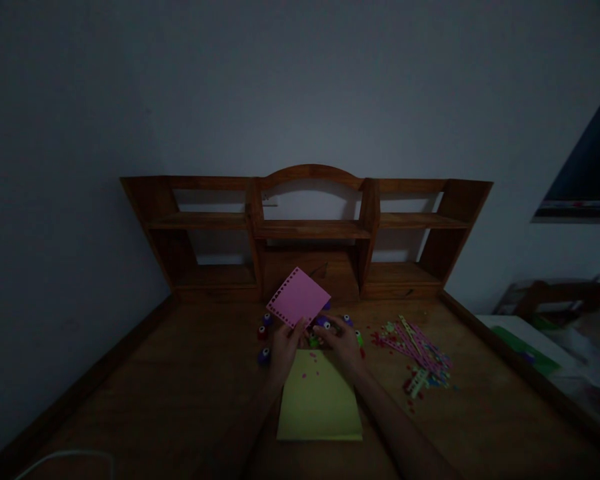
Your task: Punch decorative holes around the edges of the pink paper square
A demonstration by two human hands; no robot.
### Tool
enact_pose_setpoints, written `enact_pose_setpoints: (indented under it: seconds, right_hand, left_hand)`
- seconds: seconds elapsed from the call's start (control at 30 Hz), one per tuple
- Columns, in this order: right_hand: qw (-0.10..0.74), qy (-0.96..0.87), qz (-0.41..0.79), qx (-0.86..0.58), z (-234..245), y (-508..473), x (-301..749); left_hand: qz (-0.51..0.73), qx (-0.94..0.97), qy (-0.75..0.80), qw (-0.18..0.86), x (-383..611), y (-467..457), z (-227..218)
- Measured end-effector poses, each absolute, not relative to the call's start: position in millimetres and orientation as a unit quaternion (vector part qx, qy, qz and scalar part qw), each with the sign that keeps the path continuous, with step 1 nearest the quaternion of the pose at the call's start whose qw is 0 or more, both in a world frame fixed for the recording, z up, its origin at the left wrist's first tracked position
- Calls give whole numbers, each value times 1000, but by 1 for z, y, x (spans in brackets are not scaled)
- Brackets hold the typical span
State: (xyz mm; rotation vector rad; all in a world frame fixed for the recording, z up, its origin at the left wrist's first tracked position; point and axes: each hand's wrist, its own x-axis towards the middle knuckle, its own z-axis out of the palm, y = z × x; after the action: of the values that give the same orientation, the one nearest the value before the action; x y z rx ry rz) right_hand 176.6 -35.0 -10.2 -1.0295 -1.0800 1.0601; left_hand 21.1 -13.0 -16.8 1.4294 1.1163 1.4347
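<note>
My left hand [286,348] pinches a square pink sheet of paper [300,298] by its lower corner. Punched holes run along the two left-hand edges of this sheet, which is tilted above the desk. Fingers of my right hand [344,341] close around a small purple craft punch [323,322] with an eye on it, beside the sheet's lower right edge. Below both hands lies a yellow sheet [320,407] with several small pink paper bits [304,375] on it. A green punch [314,341] shows between the hands, partly hidden.
More eyed punches surround the hands: a dark purple one [265,355], a red one [262,331] and a green one [359,337]. Pink strips [414,347] and coloured paper bits are piled at right. A wooden shelf unit [310,230] stands along the desk's back.
</note>
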Motion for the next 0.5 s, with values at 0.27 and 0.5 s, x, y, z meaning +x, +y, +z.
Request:
enact_pose_setpoints:
  seconds: [0.27, 0.5]
  right_hand:
    - [608, -492, 428, -452, -22, -32, 173]
    - [614, -513, 382, -462, -19, -34, 174]
  left_hand:
    - [557, 566, 436, 423, 24, -18, -12]
    - [547, 594, 430, 404, 26, -21, -7]
